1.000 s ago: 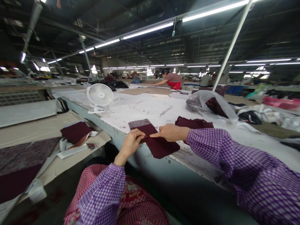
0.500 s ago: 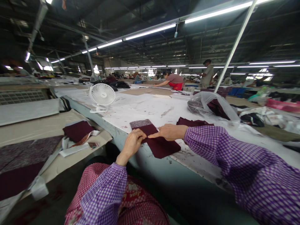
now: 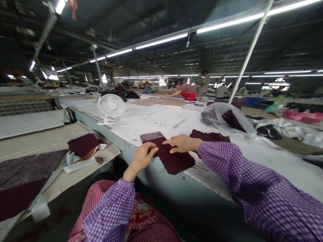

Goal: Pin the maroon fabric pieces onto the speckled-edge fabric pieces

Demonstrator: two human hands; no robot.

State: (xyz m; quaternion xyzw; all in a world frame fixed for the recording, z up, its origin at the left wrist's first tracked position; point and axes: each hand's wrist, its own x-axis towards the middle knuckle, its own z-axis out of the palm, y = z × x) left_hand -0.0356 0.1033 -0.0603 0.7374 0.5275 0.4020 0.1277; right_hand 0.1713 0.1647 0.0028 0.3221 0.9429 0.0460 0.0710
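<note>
Dark maroon fabric pieces [image 3: 175,161] lie at the table's front edge, one corner hanging slightly over it. A speckled grey-maroon strip [image 3: 151,136] shows at their far left end. My left hand [image 3: 142,157] is at the left edge of the maroon cloth, thumb and forefinger curved and slightly apart. Resting over the cloth from the right, my right hand [image 3: 183,144] has its forefinger stretched out and the other fingers loosely bent. Just behind my right wrist sits a stack of maroon pieces [image 3: 209,135].
On the white-covered table [image 3: 161,117] stand a white fan [image 3: 111,106] and a clear plastic bag [image 3: 227,117] with dark cloth inside. To the left, a lower beige surface [image 3: 83,174] bears more maroon cloth [image 3: 83,144]. A co-worker [image 3: 185,90] leans over the table farther back.
My left thumb and forefinger have come apart from their pinch on the cloth edge. The right hand has drawn back slightly from the left fingertips. The view has tilted a little.
</note>
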